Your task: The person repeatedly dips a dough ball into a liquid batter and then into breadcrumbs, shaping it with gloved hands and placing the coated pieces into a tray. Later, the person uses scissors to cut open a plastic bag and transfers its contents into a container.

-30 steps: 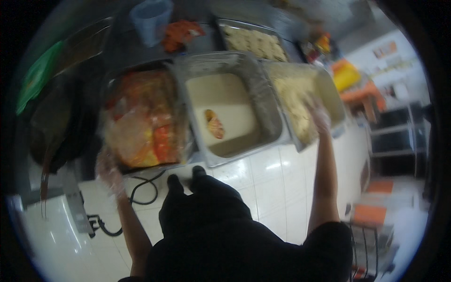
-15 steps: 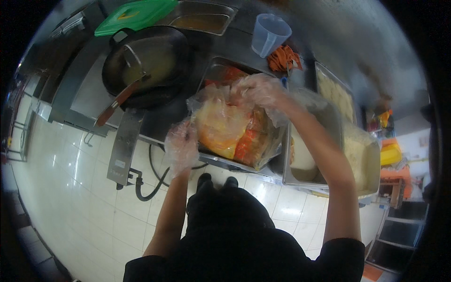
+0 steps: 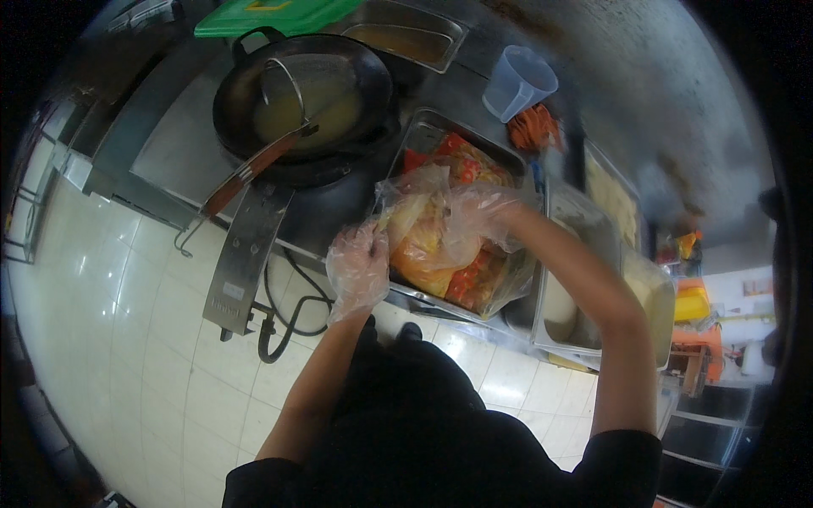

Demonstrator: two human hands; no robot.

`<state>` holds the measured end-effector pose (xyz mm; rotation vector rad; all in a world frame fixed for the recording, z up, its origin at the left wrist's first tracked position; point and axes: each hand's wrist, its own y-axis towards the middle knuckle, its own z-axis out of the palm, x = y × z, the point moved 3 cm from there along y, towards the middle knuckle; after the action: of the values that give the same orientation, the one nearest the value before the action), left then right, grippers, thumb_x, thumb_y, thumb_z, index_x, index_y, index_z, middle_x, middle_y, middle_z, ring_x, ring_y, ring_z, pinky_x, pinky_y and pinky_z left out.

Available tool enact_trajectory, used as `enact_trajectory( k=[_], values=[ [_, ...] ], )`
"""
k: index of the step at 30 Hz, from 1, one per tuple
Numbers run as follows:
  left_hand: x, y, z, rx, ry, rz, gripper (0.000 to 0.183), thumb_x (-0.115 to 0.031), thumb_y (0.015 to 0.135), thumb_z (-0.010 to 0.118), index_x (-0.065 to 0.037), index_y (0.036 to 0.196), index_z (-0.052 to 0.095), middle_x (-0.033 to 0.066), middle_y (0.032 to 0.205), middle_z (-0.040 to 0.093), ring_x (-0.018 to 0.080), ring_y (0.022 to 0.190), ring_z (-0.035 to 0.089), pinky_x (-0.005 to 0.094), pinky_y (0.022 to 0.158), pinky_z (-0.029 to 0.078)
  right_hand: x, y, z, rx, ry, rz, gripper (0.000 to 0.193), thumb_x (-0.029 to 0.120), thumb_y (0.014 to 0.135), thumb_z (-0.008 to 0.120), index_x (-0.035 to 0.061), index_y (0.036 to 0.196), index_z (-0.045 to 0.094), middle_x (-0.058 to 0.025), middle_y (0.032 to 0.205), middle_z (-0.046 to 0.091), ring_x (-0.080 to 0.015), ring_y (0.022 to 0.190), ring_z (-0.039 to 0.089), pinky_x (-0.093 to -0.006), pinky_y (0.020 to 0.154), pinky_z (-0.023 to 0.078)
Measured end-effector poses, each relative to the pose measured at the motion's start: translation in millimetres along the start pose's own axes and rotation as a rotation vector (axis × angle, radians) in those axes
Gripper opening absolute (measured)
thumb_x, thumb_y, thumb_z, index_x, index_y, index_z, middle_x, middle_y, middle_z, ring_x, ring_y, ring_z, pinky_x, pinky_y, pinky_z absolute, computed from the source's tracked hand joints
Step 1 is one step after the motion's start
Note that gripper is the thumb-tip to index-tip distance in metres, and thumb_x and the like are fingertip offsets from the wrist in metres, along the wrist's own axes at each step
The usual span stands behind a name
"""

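A clear plastic bag (image 3: 415, 233) with yellow-orange food in it lies in a rectangular metal tray (image 3: 428, 123). My left hand (image 3: 360, 261), in a clear loose glove, is closed on the bag's left edge. At the upper right part of the bag is my right hand (image 3: 483, 216), gloved likewise; its fingertips are hidden by crumpled film, so I cannot tell what they hold. Red-and-yellow printed packages (image 3: 470, 161) lie in the tray, behind and beneath the bag.
Left of the tray, a black wok (image 3: 229, 106) with yellowish liquid holds a wood-handled strainer (image 3: 246, 169). A green lid (image 3: 288, 17) and metal pan (image 3: 453, 51) are behind. On the right stand a clear jug (image 3: 529, 80), orange cloth (image 3: 535, 127) and metal containers (image 3: 584, 334) of pale food.
My right hand has come down and nearer over the bag, uncovering more of the printed packages behind. My left hand stays at the bag's left edge. The whole view has shifted.
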<state>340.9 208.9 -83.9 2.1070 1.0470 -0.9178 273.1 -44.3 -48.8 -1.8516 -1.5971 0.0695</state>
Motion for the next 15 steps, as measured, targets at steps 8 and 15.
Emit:
enact_trajectory(
  k=[8, 15],
  values=[
    [5.7, 0.0, 6.6, 0.016, -0.070, -0.068, 0.024, -0.015, 0.092, 0.062, -0.007, 0.114, 0.070, 0.0203, 0.101, 0.067, 0.0394, 0.095, 0.064, 0.0495, 0.085, 0.051, 46.9, -47.9, -35.4, -0.277, 0.103, 0.263, 0.045, 0.032, 0.089, 0.069, 0.0045, 0.124, 0.064, -0.0170, 0.110, 0.067, -0.0290, 0.101, 0.065, -0.0380, 0.091, 0.051],
    [7.3, 1.8, 4.1, 0.034, -0.019, -0.010, 0.026, -0.021, 0.095, 0.064, -0.007, 0.116, 0.071, 0.0198, 0.107, 0.070, 0.0365, 0.099, 0.067, 0.0438, 0.089, 0.052, 8.4, -60.3, -30.2, -0.491, 0.241, 0.254, 0.050, 0.035, 0.088, 0.067, 0.0018, 0.126, 0.064, -0.0187, 0.124, 0.066, -0.0323, 0.112, 0.064, -0.0405, 0.097, 0.050]
  ],
)
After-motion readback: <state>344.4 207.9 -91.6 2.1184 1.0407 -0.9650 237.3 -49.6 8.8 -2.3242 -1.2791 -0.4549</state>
